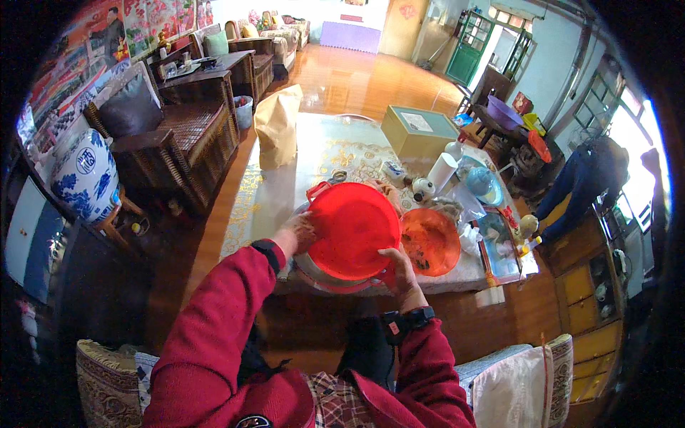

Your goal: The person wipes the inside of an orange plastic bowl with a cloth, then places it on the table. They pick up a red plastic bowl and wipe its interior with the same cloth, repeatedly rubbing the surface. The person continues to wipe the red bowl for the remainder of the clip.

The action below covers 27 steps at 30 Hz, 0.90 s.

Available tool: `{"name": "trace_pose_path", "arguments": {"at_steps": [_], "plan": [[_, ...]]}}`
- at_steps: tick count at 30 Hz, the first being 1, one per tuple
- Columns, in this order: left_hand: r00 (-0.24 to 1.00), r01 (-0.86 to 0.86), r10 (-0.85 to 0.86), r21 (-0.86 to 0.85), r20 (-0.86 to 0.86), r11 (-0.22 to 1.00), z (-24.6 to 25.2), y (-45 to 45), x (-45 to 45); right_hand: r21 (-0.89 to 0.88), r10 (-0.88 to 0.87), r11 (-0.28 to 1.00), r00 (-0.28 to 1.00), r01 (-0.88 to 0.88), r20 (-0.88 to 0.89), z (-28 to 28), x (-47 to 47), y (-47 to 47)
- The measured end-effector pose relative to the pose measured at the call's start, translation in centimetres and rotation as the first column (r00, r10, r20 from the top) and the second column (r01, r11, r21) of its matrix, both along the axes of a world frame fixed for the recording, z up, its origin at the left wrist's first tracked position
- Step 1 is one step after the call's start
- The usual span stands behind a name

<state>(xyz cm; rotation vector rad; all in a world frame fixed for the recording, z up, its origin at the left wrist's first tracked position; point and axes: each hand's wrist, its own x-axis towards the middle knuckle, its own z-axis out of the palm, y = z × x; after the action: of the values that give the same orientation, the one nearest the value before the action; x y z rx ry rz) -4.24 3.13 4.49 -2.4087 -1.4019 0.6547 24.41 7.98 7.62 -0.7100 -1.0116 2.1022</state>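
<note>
A red plastic basin (353,230) is held between my two hands over the near edge of the table. My left hand (301,231) grips its left rim, with the fingers partly hidden. At the lower right my right hand (398,273) has its thumb over the rim and its other fingers beneath. Under the red one, the edge of another basin (316,274) shows, mostly covered. Just right of my hands lies an orange plastic basin (431,241) with dark bits in it. A pinkish cloth (389,193) is partly hidden behind the red basin.
The cloth-covered table (262,214) bears a brown paper bag (278,128), a cardboard box (420,134), a white cylinder (442,172), a glass bottle (455,147), a light-blue bowl (480,181) and a framed picture (500,243). A wooden armchair (187,134) stands left; a wooden cabinet (583,315) stands right.
</note>
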Motion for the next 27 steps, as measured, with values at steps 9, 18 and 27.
{"name": "trace_pose_path", "arguments": {"at_steps": [9, 18, 27], "plan": [[0.99, -0.066, 0.076, -0.082, 0.117, 0.994, 3.9, -2.5, 3.6, 0.044, 0.063, 0.998, 0.977, -0.055, -0.205, 1.2, 1.4, 0.0], [0.786, -0.18, 0.05, 0.151, 0.616, 0.972, 1.8, -3.9, 9.6, -0.042, -0.082, 0.996, 0.954, 0.073, -0.288, -3.3, -0.3, -3.4], [0.587, -0.196, 0.217, -0.124, 0.78, 0.973, 1.6, -2.7, 12.4, -0.025, -0.319, 0.947, 0.936, 0.319, -0.149, -4.3, -2.7, -1.3]]}}
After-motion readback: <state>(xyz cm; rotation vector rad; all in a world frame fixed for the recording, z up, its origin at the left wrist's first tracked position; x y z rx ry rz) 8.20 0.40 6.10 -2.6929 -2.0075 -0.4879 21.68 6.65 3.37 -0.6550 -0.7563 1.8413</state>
